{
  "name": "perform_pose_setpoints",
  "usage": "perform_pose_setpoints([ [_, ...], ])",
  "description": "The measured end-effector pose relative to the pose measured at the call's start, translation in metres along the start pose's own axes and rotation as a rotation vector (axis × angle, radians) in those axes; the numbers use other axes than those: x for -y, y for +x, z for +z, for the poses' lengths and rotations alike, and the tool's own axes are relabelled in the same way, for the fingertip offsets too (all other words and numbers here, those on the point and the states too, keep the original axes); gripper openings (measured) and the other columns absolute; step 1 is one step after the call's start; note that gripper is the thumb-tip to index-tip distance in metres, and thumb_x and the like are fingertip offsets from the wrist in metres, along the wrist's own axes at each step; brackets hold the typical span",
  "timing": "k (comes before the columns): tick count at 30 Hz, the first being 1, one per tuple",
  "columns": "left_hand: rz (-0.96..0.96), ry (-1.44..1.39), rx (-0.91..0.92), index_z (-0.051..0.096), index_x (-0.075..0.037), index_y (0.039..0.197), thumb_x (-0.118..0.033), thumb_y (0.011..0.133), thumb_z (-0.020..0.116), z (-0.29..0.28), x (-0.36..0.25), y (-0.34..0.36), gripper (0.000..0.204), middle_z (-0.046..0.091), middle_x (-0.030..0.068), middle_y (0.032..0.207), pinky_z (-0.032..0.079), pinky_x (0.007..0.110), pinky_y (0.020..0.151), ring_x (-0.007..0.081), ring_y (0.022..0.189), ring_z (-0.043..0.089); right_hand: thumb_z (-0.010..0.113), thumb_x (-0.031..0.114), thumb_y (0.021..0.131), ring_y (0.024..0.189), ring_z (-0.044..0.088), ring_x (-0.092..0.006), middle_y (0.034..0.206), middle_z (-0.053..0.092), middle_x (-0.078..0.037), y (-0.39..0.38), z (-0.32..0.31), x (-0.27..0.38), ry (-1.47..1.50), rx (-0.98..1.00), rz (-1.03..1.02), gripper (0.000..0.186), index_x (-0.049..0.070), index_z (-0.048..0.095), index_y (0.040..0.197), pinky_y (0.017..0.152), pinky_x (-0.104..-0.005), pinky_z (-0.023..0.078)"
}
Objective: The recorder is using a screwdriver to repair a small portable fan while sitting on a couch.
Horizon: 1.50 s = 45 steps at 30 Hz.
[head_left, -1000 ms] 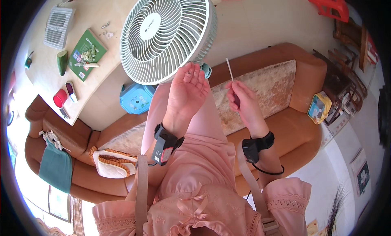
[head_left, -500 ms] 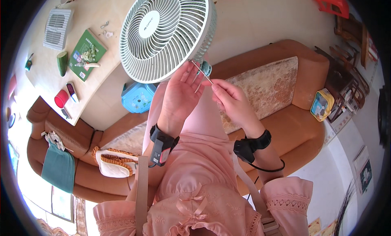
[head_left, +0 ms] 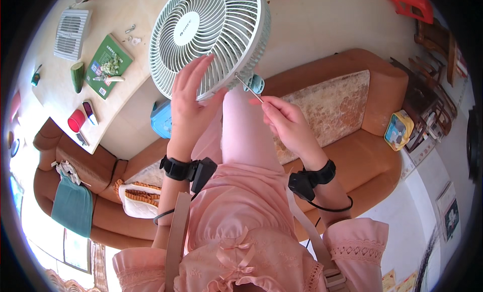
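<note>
A pale green round fan with a white-green grille takes up the top middle, tilted. My left hand grips its lower edge, fingers laid over the front grille and thumb along the rim. In my right hand, pinched between thumb and fingers, is a screwdriver with a thin metal shaft. Its tip meets the lower right rim of the fan, close to the small teal part behind it. My palm and fingers hide the screwdriver's handle.
On the table at left lie a green book, a cucumber, a red cup and small loose metal parts. A brown sofa stretches behind my legs. A red stool stands far right.
My left hand has left the screwdriver's tip, turned over and moved left onto the fan's grille and rim. The right hand keeps the screwdriver at nearly the same place.
</note>
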<state>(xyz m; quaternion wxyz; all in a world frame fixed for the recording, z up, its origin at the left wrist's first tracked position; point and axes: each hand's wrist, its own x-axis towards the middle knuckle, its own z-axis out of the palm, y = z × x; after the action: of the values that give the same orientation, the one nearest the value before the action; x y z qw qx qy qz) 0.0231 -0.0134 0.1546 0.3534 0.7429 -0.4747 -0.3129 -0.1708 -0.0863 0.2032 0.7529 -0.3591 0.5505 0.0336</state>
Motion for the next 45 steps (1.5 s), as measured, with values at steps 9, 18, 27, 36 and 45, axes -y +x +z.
perform_pose_setpoints([
  [9,0.071,0.161,0.074,0.048,-0.012,0.134,-0.012,0.065,0.078,0.031,0.01,-0.004,0.076,0.041,0.0142,0.141,0.037,0.044,0.102,0.0363,0.128,0.04,0.047,0.019,0.098,0.061,0.038,-0.0017,0.067,0.042,0.007,0.001,-0.001,0.001,0.021,-0.014,0.003,0.026,0.004,0.064,0.11,0.054,-0.0177,0.032],
  [18,0.092,0.211,0.037,0.05,-0.011,0.133,-0.015,0.069,0.076,0.035,0.014,-0.004,0.068,0.043,0.0141,0.14,0.036,0.043,0.101,0.0348,0.127,0.041,0.047,0.017,0.097,0.06,0.037,-0.0013,0.066,0.042,0.007,0.001,-0.002,-0.001,0.012,-0.01,-0.002,0.025,0.004,0.064,0.109,0.053,-0.0176,0.032],
  [27,0.061,0.163,0.022,0.05,-0.02,0.133,-0.014,0.068,0.075,0.035,0.015,-0.004,0.07,0.043,0.01,0.14,0.035,0.045,0.102,0.0348,0.126,0.042,0.047,0.017,0.097,0.06,0.037,-0.0013,0.066,0.042,0.007,0.001,0.0,0.006,0.006,-0.013,-0.018,0.025,0.003,0.064,0.109,0.053,-0.0179,0.032],
  [36,0.042,0.149,0.018,0.051,-0.02,0.132,-0.014,0.068,0.075,0.036,0.016,-0.005,0.069,0.043,0.0094,0.139,0.034,0.045,0.103,0.0343,0.127,0.041,0.046,0.019,0.098,0.056,0.032,-0.0002,0.065,0.039,0.008,0.0,0.0,0.003,0.0,-0.006,-0.008,0.027,0.002,0.063,0.112,0.049,-0.0168,0.027],
  [45,-0.058,0.184,-0.005,0.042,-0.022,0.139,-0.02,0.064,0.079,0.036,0.004,0.001,0.084,0.038,0.0132,0.143,0.033,0.045,0.103,0.0337,0.128,0.039,0.045,0.022,0.099,0.047,0.025,0.0002,0.063,0.039,0.008,0.0,0.003,0.007,0.309,0.018,0.163,0.03,0.004,0.059,0.119,0.043,-0.0163,0.021],
])
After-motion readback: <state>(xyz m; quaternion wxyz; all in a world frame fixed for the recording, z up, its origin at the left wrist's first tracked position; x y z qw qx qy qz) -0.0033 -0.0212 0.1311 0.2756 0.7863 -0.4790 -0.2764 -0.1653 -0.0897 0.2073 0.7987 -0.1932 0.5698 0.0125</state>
